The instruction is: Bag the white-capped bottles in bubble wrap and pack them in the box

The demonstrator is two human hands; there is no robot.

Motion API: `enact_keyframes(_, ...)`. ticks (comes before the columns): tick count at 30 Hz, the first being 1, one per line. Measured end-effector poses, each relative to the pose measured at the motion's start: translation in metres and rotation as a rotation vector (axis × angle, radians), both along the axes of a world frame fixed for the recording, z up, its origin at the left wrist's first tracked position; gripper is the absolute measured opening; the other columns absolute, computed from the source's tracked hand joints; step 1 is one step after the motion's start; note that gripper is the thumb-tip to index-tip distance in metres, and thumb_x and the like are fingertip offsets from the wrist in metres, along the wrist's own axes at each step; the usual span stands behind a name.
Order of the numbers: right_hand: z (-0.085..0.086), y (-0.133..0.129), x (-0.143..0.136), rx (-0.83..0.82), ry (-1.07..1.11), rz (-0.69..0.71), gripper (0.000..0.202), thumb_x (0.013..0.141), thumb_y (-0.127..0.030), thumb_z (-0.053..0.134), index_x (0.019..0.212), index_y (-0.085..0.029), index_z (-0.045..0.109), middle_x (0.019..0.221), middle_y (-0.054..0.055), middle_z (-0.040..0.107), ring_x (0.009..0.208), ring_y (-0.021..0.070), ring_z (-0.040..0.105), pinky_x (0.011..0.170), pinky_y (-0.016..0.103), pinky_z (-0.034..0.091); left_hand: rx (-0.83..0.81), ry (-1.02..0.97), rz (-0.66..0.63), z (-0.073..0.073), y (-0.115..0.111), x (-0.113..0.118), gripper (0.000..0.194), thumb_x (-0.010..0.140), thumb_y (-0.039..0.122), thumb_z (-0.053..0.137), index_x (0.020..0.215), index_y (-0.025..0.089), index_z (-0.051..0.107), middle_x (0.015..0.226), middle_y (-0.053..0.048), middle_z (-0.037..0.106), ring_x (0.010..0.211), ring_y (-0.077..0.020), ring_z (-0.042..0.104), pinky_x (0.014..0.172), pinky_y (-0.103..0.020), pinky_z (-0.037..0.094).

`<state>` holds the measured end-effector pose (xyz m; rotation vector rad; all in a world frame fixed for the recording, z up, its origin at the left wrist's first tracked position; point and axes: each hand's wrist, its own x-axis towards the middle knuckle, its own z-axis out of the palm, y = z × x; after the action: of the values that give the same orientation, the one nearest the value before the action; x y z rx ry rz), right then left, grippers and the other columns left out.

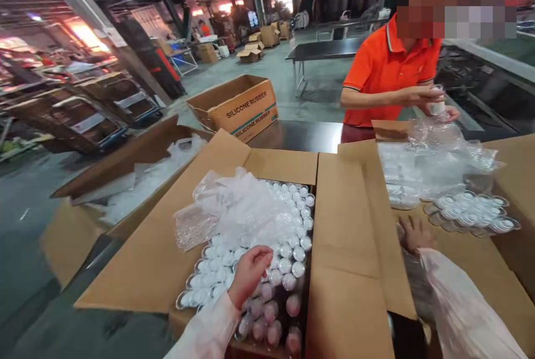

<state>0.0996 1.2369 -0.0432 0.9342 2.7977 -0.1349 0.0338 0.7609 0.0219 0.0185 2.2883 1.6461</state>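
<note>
My left hand [249,274] is over the open carton [355,225], its fingers curled together close to the tops of small clear round containers [285,265]. Whether anything is pinched in them is hidden. The containers stand in packed rows, white inside. Crumpled clear plastic bags [244,208] lie over the rear rows. Off to the right, my right hand [417,234] rests with fingers spread on the cardboard of a second carton [453,258]. Beyond it in that carton are a cluster of similar containers [472,211] and clear plastic packing [422,166].
Across from me a person in an orange shirt [387,63] holds a small white container [437,103]. A carton of plastic bags [137,186] sits at left. Behind stands a "SILICONE RUBBER" box [246,108] on a dark table [307,133]. Raised carton flaps separate my hands.
</note>
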Motion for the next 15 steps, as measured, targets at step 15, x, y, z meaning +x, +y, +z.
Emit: enact_keyframes(15,0.105,-0.26,0.018,-1.118,0.566,0.216,0.041,0.074,-0.056,0.057,0.083,-0.017,0.065,0.07,0.005,0.066,0.064,0.0191,0.06,0.064,0.034,0.05,0.188,0.189,-0.035,0.021,0.04,-0.03,0.015,0.072,0.031,0.065,0.075,0.017,0.063,0.068,-0.002,0.066,0.066,-0.0164,0.059,0.063,-0.028,0.044)
